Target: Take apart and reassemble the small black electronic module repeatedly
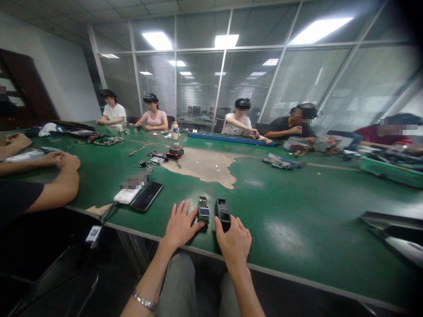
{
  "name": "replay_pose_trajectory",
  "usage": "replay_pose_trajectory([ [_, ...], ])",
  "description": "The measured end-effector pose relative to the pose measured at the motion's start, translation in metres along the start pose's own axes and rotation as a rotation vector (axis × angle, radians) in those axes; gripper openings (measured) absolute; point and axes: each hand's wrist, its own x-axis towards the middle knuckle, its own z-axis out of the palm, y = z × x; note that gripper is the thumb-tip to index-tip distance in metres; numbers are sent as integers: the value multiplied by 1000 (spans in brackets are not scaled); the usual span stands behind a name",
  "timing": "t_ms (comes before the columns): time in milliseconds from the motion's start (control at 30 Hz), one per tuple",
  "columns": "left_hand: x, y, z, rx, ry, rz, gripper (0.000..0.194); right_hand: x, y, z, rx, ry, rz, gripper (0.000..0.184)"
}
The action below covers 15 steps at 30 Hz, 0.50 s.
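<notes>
My left hand (181,224) lies flat on the green bench mat (284,211) with its fingers spread, the thumb reaching the lower end of a small circuit board (204,210). That board carries a small blue-lit display and stands between my hands. To its right is a black plastic housing (223,214), and my right hand (233,242) rests against its lower end with the fingers apart. Neither object looks lifted from the mat.
A white power bank (127,196) and a black phone (147,196) lie left of my hands. A co-worker's forearms (49,163) rest at the left. Several people sit along the far side among electronic parts and tools. The bench's near edge (158,237) runs just below my wrists.
</notes>
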Motion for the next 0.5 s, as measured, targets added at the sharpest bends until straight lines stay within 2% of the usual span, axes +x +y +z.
replay_pose_trajectory([
  [100,1,1,0,3,-5,-3,70,-2,2,2,5,4,-7,68],
  [300,0,1,1,7,4,-1,68,-5,6,5,79,61,-26,93],
  [500,0,0,3,7,30,1,78,-6,8,5,119,72,-28,90],
])
